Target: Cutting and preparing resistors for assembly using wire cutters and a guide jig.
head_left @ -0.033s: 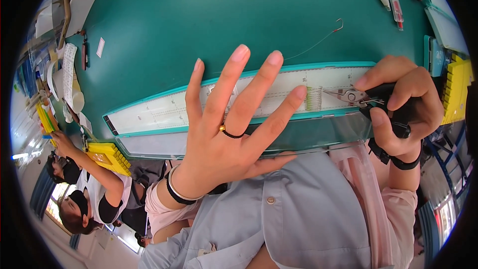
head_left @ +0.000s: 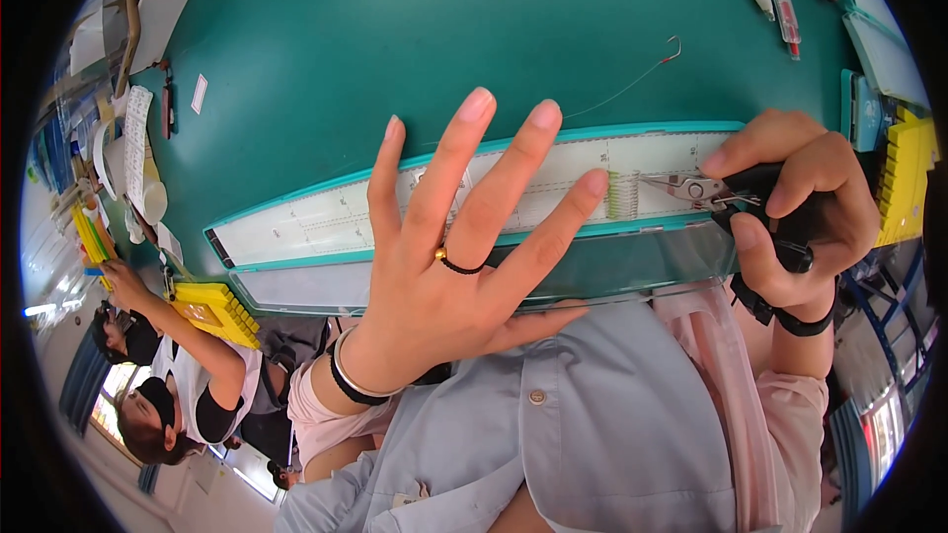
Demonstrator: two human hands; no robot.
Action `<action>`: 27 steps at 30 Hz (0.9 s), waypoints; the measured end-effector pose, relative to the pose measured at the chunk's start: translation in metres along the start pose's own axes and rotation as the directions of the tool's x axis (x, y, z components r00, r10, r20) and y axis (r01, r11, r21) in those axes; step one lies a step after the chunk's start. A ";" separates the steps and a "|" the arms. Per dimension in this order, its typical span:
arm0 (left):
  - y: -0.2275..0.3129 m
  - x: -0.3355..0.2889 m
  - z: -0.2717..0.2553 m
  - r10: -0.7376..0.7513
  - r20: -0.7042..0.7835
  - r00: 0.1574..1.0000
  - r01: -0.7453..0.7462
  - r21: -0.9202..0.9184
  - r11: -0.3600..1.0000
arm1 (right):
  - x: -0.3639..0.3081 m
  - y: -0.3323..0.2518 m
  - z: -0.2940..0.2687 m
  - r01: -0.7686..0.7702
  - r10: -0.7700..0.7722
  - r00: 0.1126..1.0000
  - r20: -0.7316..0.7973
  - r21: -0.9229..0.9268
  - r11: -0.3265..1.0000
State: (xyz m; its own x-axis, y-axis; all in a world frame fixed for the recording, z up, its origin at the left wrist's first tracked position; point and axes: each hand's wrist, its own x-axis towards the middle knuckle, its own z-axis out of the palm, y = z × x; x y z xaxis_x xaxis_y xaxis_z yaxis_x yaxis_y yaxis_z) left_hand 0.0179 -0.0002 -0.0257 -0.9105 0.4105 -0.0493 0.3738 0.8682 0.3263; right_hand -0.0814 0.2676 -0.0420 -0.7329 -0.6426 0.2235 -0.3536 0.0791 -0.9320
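Note:
My left hand (head_left: 459,247) is spread wide, fingers apart, over the middle of a long, narrow teal case (head_left: 316,227) with a white, marked lining. Its index fingertip lies beside a small coil or row of fine wire loops (head_left: 623,195) in the case. My right hand (head_left: 820,207) grips small pliers (head_left: 694,190) with metal jaws and dark handles, their tip pointing left at the loops. Beyond the case, a hook (head_left: 673,49) lies on the green table at the end of a thin line (head_left: 617,96). That line runs back behind my left fingers.
The case's clear lid (head_left: 632,262) hangs toward me. Pens (head_left: 775,0) lie at the far right, near a yellow ridged block (head_left: 907,183). Another yellow block (head_left: 217,311) stands at left, where a masked person (head_left: 178,395) reaches out. A paper slip (head_left: 199,94) rests on the green table (head_left: 395,30).

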 end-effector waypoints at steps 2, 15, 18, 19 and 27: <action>-0.001 -0.001 0.001 0.001 0.000 1.000 -0.001 -0.001 1.000 | 0.002 0.000 0.000 0.004 -0.003 1.000 0.023 -0.036 0.999; -0.002 0.002 0.000 -0.004 0.003 1.000 0.004 -0.017 1.000 | 0.001 -0.001 0.000 -0.030 0.030 0.998 -0.048 -0.008 1.000; -0.002 0.002 0.001 -0.001 -0.005 1.000 0.001 -0.011 1.000 | 0.002 -0.001 0.002 -0.008 0.008 1.000 -0.005 -0.060 0.998; -0.002 0.002 0.001 0.000 -0.003 1.000 0.000 -0.012 1.000 | 0.002 0.000 0.002 -0.008 0.008 1.000 -0.009 -0.057 0.998; -0.001 0.004 0.000 0.000 0.018 1.000 -0.001 0.010 1.000 | 0.002 -0.002 0.000 -0.021 0.021 1.000 0.000 -0.058 0.998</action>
State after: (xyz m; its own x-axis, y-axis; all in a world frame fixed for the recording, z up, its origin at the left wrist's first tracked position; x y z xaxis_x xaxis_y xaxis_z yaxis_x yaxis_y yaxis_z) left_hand 0.0136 0.0004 -0.0265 -0.9070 0.4159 -0.0665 0.3760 0.8708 0.3167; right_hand -0.0820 0.2659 -0.0398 -0.7400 -0.6410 0.2037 -0.3709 0.1363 -0.9186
